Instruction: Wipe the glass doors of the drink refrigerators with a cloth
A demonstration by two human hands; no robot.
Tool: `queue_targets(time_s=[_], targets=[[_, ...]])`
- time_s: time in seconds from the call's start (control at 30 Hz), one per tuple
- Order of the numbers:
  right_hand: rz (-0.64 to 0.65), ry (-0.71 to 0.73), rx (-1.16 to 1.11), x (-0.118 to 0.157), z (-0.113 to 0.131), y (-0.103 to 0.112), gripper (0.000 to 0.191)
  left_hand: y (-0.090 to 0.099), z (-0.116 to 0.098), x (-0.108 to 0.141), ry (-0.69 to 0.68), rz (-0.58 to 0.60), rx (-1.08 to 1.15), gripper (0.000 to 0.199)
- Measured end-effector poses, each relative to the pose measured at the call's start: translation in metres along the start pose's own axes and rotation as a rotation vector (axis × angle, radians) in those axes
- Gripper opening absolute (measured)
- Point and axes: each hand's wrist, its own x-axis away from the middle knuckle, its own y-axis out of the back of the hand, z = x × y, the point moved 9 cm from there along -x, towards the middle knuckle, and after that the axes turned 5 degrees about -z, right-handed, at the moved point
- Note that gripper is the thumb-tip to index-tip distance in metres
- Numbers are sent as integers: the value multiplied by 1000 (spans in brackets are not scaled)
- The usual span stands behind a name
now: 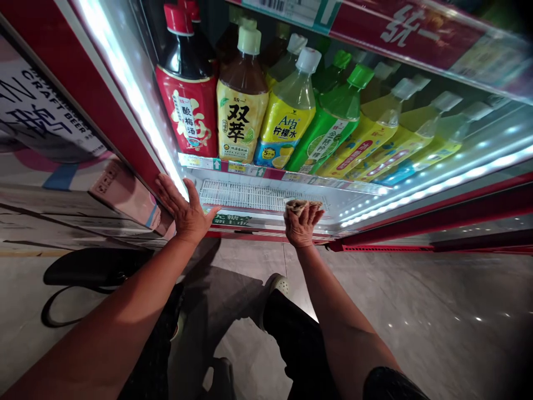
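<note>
Cloth in hand at the lit drinks cooler

The right hand [302, 226] gripped a cloth [303, 208] at the near edge of the bottom wire shelf [258, 194], below the bottles [239, 105]; the left hand [187, 214], fingers spread, gripped nothing.

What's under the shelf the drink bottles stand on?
A white wire rack shows below the shelf. The right hand, with a cloth, covers part of the view towards its right. The rack's far part is hidden by the shelf and bottles.
</note>
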Motion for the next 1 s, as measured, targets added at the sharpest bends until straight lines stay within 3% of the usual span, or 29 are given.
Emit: queue_targets(time_s=[0.1,0.17,0.27,0.4,0.53,0.67,0.73,0.87,1.0], targets=[[11,-72,26,-2,-35,5,37,3,2,2,-23,-2,8,106],[-52,-125,48,-17,-42,16,46,3,1,3,-37,3,7,100],[-92,-154,27,-41,-16,23,53,3,-1,3,-31,14,13,98],[14,-31,-16,-43,34,5,39,1,0,3,2,43,43,98],[-25,55,-20,-31,29,5,29,2,2,4,-1,57,69,96],[-52,-127,-40,-52,16,16,39,7,-2,5,-47,23,85,99],[-66,-179,-44,-64,33,18,42,11,-7,5,-69,2,100,103],[58,-48,-137,-63,82,-2,37,18,-15,7,-116,2,87,106],[123,50,-160,-52,84,-12,32,21,-14,9,-169,18,79,111]])
